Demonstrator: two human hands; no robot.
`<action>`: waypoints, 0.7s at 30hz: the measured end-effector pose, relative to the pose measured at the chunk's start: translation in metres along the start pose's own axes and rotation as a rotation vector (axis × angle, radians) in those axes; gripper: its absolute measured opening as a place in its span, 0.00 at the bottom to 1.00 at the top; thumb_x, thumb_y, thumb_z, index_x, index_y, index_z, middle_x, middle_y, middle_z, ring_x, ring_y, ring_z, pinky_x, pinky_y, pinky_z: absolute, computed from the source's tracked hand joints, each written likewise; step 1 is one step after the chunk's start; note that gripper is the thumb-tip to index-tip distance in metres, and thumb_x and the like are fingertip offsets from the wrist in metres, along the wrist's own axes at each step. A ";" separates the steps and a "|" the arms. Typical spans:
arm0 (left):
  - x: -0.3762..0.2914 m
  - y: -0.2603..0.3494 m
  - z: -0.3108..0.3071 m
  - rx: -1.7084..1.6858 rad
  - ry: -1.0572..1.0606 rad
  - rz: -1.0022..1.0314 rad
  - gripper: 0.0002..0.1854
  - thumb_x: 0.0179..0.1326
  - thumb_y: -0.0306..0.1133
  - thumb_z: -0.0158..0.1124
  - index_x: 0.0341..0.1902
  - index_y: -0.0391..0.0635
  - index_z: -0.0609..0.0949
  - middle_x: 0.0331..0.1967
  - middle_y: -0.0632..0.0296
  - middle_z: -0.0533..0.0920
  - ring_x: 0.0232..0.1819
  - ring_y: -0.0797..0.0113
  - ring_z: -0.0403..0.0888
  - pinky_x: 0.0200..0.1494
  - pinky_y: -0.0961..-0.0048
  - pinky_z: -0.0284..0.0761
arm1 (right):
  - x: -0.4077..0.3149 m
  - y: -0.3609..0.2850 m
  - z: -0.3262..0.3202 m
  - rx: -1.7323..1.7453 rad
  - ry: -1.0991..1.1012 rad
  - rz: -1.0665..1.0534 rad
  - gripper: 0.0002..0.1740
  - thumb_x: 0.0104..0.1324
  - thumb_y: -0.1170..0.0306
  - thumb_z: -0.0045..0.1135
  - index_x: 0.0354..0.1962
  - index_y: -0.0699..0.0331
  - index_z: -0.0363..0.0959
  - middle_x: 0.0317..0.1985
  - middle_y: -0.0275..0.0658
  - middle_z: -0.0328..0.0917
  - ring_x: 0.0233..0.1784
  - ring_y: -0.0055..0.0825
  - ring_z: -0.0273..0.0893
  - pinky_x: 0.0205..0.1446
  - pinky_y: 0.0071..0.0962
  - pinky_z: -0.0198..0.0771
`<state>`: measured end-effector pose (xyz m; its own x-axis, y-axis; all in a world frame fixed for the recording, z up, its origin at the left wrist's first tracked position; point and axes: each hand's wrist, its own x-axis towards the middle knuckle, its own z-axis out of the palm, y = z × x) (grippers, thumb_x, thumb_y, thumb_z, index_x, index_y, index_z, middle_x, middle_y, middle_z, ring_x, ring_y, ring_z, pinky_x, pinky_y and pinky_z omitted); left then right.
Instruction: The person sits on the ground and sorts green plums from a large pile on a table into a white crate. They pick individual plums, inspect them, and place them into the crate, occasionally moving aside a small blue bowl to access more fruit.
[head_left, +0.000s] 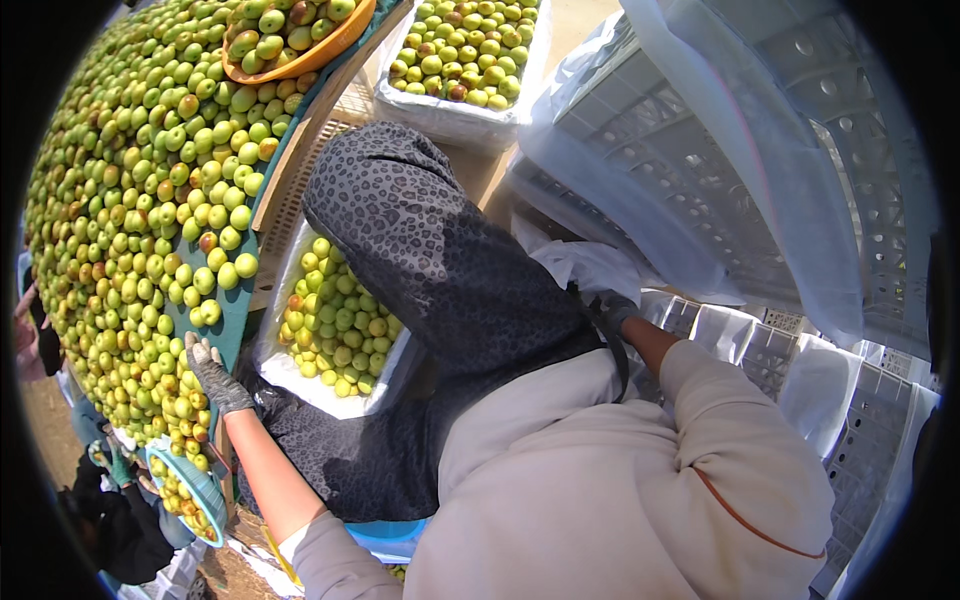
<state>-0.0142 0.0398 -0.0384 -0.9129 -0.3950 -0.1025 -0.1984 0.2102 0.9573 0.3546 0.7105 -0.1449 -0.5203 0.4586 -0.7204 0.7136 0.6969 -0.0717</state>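
Note:
Green and reddish jujube fruits (135, 225) cover a large sorting table with a green cloth (238, 300) at its edge. My left hand (217, 377), in a grey glove, rests at that edge beside the fruits, fingers spread, holding nothing. My right hand (613, 307), in a dark glove, is at my right side near white plastic sheeting (589, 262) and a dark strap; its fingers are partly hidden, so what it holds is unclear. Between my legs and the table stands a lined crate (330, 397) full of green fruits.
A second filled, lined crate (450, 109) stands ahead. An orange basket (330, 52) of fruits sits on the table, a blue basket (214, 502) at its near end. Stacked lined crates (675, 142) rise at right, with more crates (772, 352) behind. A co-worker (120, 525) is at lower left.

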 end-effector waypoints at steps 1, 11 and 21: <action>0.000 0.004 0.002 -0.016 -0.005 0.008 0.34 0.69 0.51 0.52 0.72 0.45 0.63 0.71 0.56 0.64 0.70 0.59 0.62 0.71 0.61 0.53 | -0.004 -0.001 -0.001 0.034 0.055 -0.051 0.18 0.65 0.58 0.57 0.48 0.58 0.79 0.49 0.39 0.81 0.54 0.36 0.78 0.57 0.36 0.72; 0.013 0.020 0.029 -0.048 0.092 -0.035 0.29 0.71 0.45 0.53 0.71 0.45 0.65 0.65 0.59 0.69 0.66 0.67 0.64 0.69 0.67 0.57 | -0.052 -0.171 -0.156 0.644 0.397 -0.428 0.13 0.68 0.63 0.54 0.42 0.64 0.76 0.33 0.34 0.78 0.34 0.22 0.74 0.40 0.22 0.71; 0.019 0.026 0.070 -0.087 0.361 -0.037 0.31 0.68 0.43 0.57 0.71 0.43 0.66 0.65 0.48 0.65 0.65 0.58 0.66 0.66 0.64 0.62 | -0.070 -0.614 -0.194 -0.294 0.428 -1.250 0.31 0.65 0.53 0.54 0.62 0.60 0.65 0.57 0.50 0.70 0.64 0.47 0.66 0.68 0.43 0.60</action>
<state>-0.0622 0.1004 -0.0345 -0.7183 -0.6940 -0.0502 -0.1833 0.1191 0.9758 -0.1384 0.3577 0.0832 -0.8844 -0.4666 -0.0092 -0.4383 0.8371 -0.3273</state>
